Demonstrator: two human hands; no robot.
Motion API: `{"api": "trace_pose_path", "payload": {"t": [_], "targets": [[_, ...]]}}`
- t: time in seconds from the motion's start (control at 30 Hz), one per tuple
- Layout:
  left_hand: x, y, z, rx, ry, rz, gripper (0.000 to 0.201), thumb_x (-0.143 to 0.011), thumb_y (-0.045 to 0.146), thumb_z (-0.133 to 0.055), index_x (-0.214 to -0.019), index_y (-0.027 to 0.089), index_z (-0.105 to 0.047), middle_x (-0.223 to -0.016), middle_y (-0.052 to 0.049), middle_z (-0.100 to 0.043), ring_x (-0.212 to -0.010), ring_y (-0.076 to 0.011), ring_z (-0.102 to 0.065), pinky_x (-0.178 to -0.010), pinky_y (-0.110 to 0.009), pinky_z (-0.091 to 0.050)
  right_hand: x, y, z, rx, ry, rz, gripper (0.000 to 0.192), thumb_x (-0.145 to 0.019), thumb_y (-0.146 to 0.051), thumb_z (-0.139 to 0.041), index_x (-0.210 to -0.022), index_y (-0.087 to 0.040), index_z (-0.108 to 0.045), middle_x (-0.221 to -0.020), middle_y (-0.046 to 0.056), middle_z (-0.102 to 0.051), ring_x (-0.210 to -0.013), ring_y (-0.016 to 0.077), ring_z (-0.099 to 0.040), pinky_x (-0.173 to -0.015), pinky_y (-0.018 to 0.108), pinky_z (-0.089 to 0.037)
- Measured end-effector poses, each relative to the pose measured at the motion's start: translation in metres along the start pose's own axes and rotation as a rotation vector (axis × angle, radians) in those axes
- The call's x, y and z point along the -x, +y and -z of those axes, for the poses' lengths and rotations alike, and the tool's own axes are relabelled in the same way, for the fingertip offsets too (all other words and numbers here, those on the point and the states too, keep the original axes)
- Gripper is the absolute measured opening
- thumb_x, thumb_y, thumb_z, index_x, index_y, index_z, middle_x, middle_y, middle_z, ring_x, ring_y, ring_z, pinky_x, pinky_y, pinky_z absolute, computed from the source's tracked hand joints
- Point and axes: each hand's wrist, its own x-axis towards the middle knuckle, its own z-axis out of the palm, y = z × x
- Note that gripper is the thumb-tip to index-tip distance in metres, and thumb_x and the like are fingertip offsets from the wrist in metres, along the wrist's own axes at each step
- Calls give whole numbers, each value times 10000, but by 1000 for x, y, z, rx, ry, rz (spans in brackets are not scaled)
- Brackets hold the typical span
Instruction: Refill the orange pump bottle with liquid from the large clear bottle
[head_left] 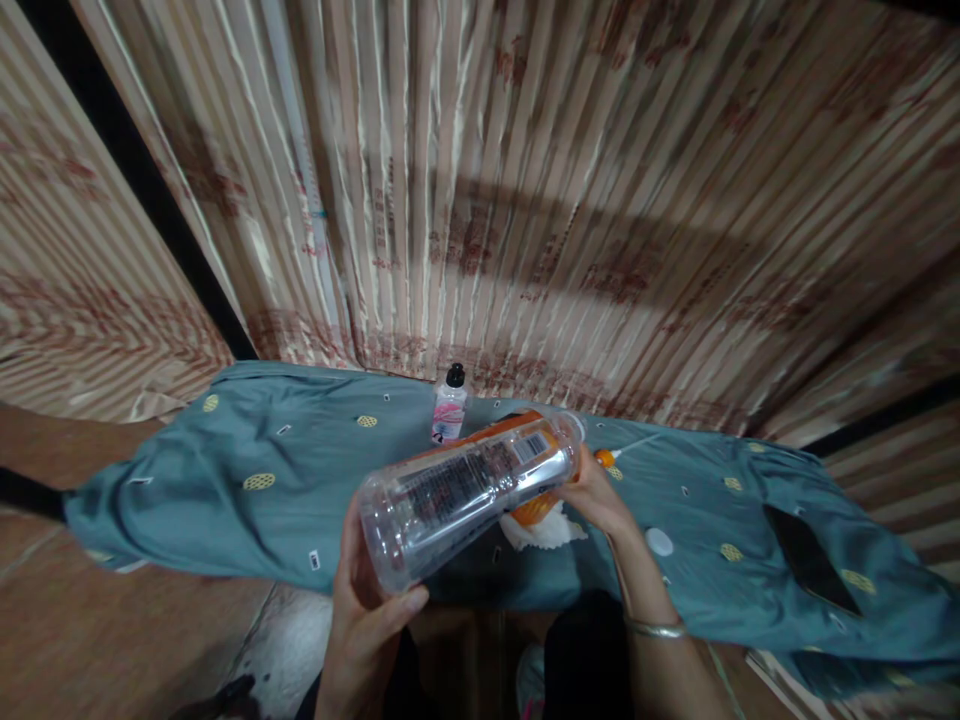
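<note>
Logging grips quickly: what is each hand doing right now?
Left hand: closed around the base end of the clear bottle, which lies tilted.
Right hand: grip on the bottle's far end; its fingers are mostly hidden behind the bottle.

Dim warm light, soft motion blur, bowed edges, broad shadow across curtain (525,200)

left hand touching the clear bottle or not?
Touching. The head view shows the left hand wrapped round the base end of the clear bottle, thumb pressed on its wall; the right hand holds the neck end.
</note>
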Motion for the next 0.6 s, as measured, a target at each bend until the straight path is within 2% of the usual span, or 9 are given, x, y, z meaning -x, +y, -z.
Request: {"api": "trace_pose_path", "payload": {"t": [0.17,0.37,0.6], "targets": [[1,2,-2,-2,2,9,966,-529,369,-1005,-1430,367,-656,-1428,-36,-699,-1369,-320,-613,-1103,-350,-529,0,-6,-2,-9,3,-1,740,-569,-351,-889,-1255,-267,-626,-1248,74,-755,-1213,319,-710,-1088,429,-551],[-4,-6,8,-6,-9,-2,948,-546,338,-986,-1432,369,-650,-1425,-48,-701,-1371,-350,-617,-1093,-396,-553,0,-9,-4,-43,-6,-8,835,-572,-387,-913,-1342,-285,-607,-1281,81,-754,-1233,328,-702,-1086,435,-557],[-9,-10,11,-10,-40,-41,1004,-505,344,-994,-1444,306,-640,-1423,-102,-699,-1330,-375,-645,-1053,-414,-576,-1,-4,-4,-75,-8,-4,725,-562,-371,-902,-1231,-258,-646,-1245,86,-761,-1198,326,-711,-1083,442,-548]]}}
